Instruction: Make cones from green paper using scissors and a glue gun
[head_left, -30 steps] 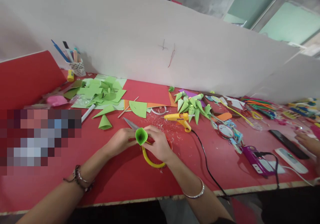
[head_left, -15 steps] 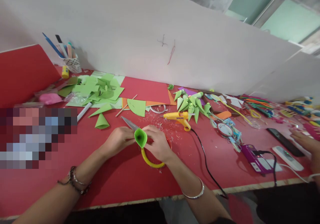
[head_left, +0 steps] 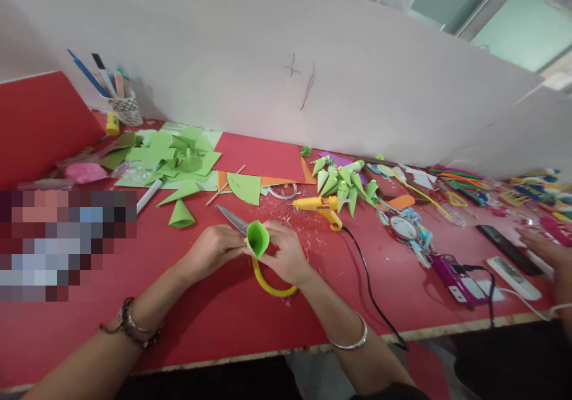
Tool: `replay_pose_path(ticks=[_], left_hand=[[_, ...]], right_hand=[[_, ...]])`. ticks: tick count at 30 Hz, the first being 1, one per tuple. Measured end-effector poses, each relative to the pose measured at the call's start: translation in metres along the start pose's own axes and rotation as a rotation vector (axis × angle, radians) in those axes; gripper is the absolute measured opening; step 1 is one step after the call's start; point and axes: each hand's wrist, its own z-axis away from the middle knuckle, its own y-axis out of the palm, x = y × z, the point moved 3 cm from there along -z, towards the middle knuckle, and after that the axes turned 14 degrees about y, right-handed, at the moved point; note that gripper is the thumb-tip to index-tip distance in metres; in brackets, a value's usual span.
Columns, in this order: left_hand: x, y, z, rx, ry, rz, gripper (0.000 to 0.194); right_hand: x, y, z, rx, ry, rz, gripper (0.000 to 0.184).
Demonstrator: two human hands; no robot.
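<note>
A green paper cone [head_left: 258, 239] is held between my two hands, its open mouth facing me. My left hand [head_left: 217, 247] pinches the cone's left edge with closed fingers. On the other side, my right hand [head_left: 286, 253] has its fingers wrapped round the cone. Beneath them lie scissors [head_left: 273, 291] with a yellow handle, the blade pointing to the upper left and partly covered by the cone and hands. Left of my hands, a folded green paper cone [head_left: 181, 214] rests on the table. A yellow glue gun [head_left: 319, 204] lies to the right with its black cord.
Green paper pieces [head_left: 179, 152] pile up at the back left, near a pen cup [head_left: 126, 109]. Several finished green cones [head_left: 344, 179] lie right of centre. A purple power strip [head_left: 460, 281], a black phone [head_left: 509, 249] and another person's hand [head_left: 545, 251] are at the right.
The cone has turned slightly and shifted a little right, its mouth now tilted. Both hands keep hold of it. The view has moved slightly.
</note>
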Motion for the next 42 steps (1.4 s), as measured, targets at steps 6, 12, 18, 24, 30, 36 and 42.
replay_pose_path(ticks=[6,12,18,24,30,36,42], left_hand=[[-0.003,-0.001,-0.003,0.031,-0.16,0.24,0.032],[-0.005,0.0,-0.007,0.028,-0.269,0.385,0.032],[-0.007,-0.003,-0.009,0.055,-0.259,0.435,0.036],[-0.007,-0.003,-0.008,0.048,-0.264,0.422,0.037],[-0.004,-0.001,-0.005,0.073,-0.268,0.438,0.037],[0.003,0.003,-0.002,0.106,-0.311,0.436,0.029],[0.01,0.001,0.002,-0.042,-0.394,0.447,0.029]], right_hand=[[-0.001,0.001,0.0,-0.039,0.112,-0.119,0.01],[-0.009,0.003,-0.001,-0.041,0.261,-0.362,0.013],[-0.007,0.007,-0.003,0.016,0.29,-0.432,0.015],[-0.009,0.008,-0.002,0.005,0.283,-0.401,0.015],[-0.01,0.01,-0.002,0.013,0.29,-0.407,0.016],[-0.01,0.01,-0.002,-0.017,0.274,-0.348,0.019],[-0.008,0.009,-0.003,0.0,0.216,-0.147,0.019]])
